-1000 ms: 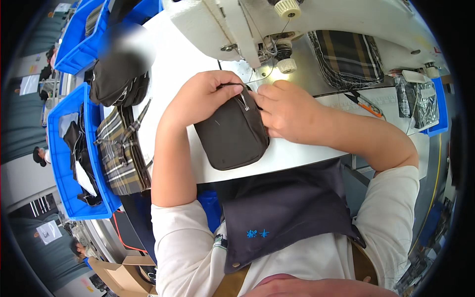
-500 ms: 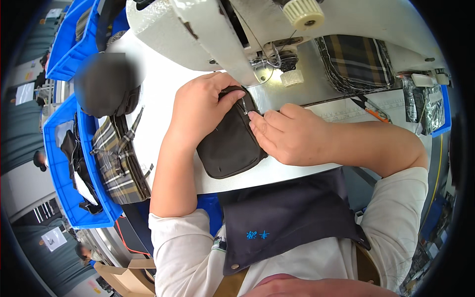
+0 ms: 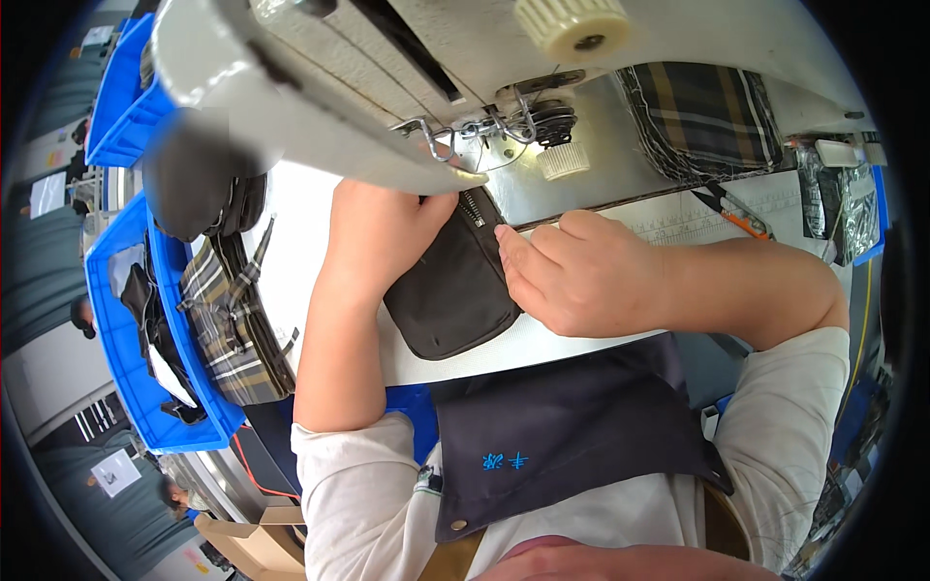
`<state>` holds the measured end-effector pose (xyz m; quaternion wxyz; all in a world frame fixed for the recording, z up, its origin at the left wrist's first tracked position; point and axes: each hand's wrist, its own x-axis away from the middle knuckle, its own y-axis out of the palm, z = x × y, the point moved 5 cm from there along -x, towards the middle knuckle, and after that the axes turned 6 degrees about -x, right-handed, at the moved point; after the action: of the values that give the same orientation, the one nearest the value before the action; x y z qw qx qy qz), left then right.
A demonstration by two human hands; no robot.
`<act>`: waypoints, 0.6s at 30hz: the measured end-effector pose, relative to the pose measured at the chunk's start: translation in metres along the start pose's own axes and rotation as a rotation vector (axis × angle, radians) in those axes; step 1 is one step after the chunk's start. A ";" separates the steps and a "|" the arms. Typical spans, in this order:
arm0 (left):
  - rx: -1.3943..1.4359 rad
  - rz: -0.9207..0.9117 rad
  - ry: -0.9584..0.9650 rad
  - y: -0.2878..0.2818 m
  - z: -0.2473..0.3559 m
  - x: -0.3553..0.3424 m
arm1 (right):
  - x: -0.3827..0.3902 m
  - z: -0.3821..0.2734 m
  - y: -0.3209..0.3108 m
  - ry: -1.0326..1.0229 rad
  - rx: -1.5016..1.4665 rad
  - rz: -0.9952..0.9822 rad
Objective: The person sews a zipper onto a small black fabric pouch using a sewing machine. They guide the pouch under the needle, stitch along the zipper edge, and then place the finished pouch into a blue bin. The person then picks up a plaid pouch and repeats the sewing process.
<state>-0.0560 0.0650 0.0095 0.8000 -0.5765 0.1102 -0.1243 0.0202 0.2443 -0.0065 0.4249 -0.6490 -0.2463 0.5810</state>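
A small black fabric pouch [image 3: 450, 295] with a zipper lies on the white sewing table [image 3: 300, 232], its far end under the head of a grey-white sewing machine [image 3: 387, 87]. My left hand [image 3: 383, 232] presses flat on the pouch's left side, fingertips hidden under the machine arm. On the pouch's right edge rests my right hand [image 3: 576, 276], its fingers pinching the zipper seam. The needle area is hidden behind the machine head.
A blue bin [image 3: 136, 339] at the left holds plaid and black fabric pieces. A dark bag [image 3: 199, 189] sits beyond it. Plaid fabric [image 3: 702, 116] lies behind the machine, orange-handled snips [image 3: 741, 218] beside a ruler strip. My dark apron [image 3: 562, 436] hangs below the table edge.
The view has dipped closer to the machine head, which now fills the top. Both hands have pushed the pouch further under the machine.
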 end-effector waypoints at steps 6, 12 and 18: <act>0.041 -0.030 -0.078 0.000 0.001 0.001 | 0.001 0.000 0.002 -0.006 -0.030 -0.011; 0.008 -0.059 -0.103 -0.001 0.005 -0.003 | 0.001 -0.001 -0.002 0.002 -0.018 -0.020; -0.026 -0.039 -0.096 -0.001 0.005 -0.003 | 0.001 0.000 -0.003 -0.007 -0.016 -0.048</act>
<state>-0.0574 0.0697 0.0123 0.7942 -0.5943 0.0621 -0.1105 0.0210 0.2464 -0.0041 0.4325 -0.6443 -0.2679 0.5711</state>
